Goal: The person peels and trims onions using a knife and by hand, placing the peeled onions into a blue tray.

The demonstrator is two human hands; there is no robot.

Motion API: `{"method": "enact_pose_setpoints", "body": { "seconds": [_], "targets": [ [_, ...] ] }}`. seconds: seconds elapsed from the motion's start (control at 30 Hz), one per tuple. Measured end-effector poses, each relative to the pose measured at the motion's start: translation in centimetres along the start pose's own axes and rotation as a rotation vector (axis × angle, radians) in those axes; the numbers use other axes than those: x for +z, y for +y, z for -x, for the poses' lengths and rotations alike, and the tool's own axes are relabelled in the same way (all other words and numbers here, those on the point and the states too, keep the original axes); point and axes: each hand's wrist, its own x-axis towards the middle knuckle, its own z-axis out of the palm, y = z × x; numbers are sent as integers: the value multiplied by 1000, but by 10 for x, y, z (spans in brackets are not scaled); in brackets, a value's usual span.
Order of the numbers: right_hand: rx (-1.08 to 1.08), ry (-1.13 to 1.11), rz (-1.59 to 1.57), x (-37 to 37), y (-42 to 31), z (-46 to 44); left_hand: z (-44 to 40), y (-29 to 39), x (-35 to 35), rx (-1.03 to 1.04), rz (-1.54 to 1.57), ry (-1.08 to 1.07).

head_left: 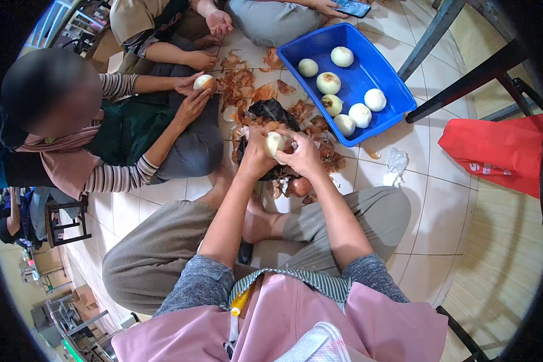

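A mostly white, peeled onion [274, 143] is between my two hands, above a heap of brown onion skins. My left hand [256, 155] grips it from the left, and the fingers of my right hand [303, 155] close on it from the right. Under my hands lies a black plastic bag [268, 111] with skins around it. A brown unpeeled onion [300, 187] rests on the floor just below my right hand. Beyond my hands, a blue basin [350, 140] holds several peeled onions [360, 114], some with brown patches.
To the left, a seated person holds a partly peeled onion [205, 83]. Other people sit at the top, one with a phone [352, 7]. Loose skins [238, 84] cover the tiles. At right are a red bag [495, 148], table legs [464, 81] and crumpled clear plastic [396, 164].
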Motion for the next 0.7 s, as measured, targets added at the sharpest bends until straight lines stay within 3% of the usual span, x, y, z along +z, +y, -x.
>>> {"method": "enact_pose_setpoints", "body": {
  "seconds": [0.03,0.13,0.43,0.7],
  "targets": [
    [-91,50,151,-3,-4,0,-1,-2,1,24,3,0],
    [37,-69,-24,0,-4,1,1,3,2,81,63,-37],
    [130,50,-173,18,0,2,6,5,4,-47,129,-11],
    [193,157,-67,19,-12,4,2,11,0,1,18,-27]
  ]
}}
